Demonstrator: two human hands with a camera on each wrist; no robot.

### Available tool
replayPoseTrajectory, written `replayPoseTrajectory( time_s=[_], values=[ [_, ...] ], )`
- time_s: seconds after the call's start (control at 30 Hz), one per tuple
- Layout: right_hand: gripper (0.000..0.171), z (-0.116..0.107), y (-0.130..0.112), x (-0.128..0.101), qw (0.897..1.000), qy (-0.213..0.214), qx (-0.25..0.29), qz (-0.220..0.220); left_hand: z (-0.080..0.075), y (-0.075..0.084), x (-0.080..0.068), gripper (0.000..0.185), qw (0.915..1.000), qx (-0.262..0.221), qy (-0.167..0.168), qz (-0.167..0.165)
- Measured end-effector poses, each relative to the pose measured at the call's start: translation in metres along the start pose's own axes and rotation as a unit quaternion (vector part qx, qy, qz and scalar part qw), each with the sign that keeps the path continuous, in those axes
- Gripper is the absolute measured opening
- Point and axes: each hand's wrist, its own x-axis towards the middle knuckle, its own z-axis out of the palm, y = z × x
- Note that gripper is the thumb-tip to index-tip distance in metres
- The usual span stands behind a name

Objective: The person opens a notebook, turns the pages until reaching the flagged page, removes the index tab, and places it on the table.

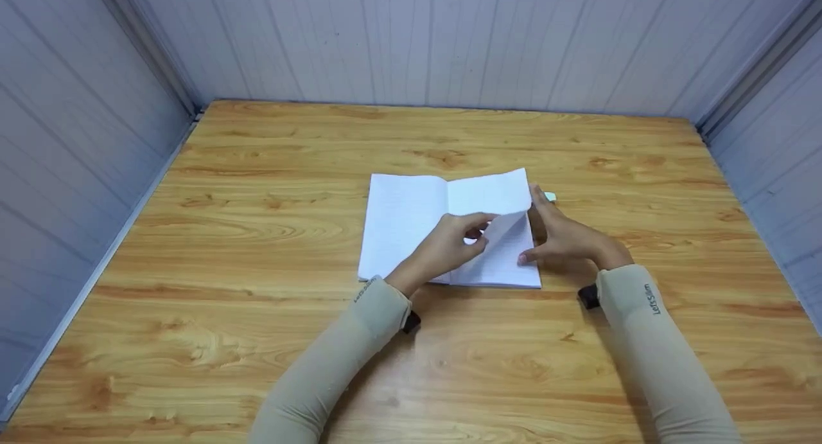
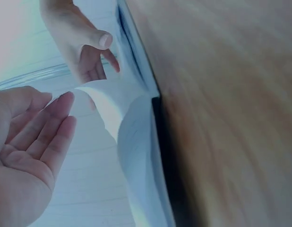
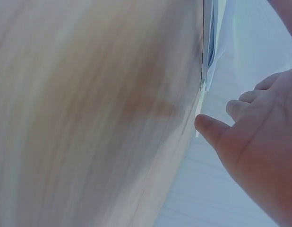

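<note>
An open notebook (image 1: 403,222) with white lined pages lies on the table. Over its right half, my left hand (image 1: 453,241) pinches the edge of a lifted page (image 1: 491,190) between thumb and fingertips. The page (image 2: 106,101) curves up from the sheets below in the left wrist view. My right hand (image 1: 571,238) is at the notebook's right edge, thumb and fingers spread apart, the thumb tip over the lower right page. In the right wrist view the right hand (image 3: 257,146) has its thumb out beside the notebook's edge (image 3: 210,47).
The wood-grain table (image 1: 257,238) extends around the notebook. A small pale object (image 1: 550,196) shows just beyond the right fingertips. White panel walls (image 1: 411,45) stand behind the table and on both sides.
</note>
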Motion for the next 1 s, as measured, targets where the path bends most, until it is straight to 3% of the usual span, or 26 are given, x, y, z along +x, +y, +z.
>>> replayPoseTrajectory(
  time_s=[0.53,0.8,1.0],
  values=[
    [0.124,0.003,0.002,0.001,0.999,-0.030,-0.015,-0.013,-0.025,-0.004,-0.009,0.048,0.9962,-0.040,0.078,0.001],
    [0.115,0.003,0.002,0.003,0.998,-0.054,-0.033,-0.028,-0.037,-0.010,-0.015,0.038,0.9915,-0.049,0.120,0.018],
    [0.108,0.004,0.001,0.001,0.996,-0.079,-0.041,-0.019,-0.045,-0.017,-0.021,0.028,0.9851,-0.067,0.158,0.009]
  ],
)
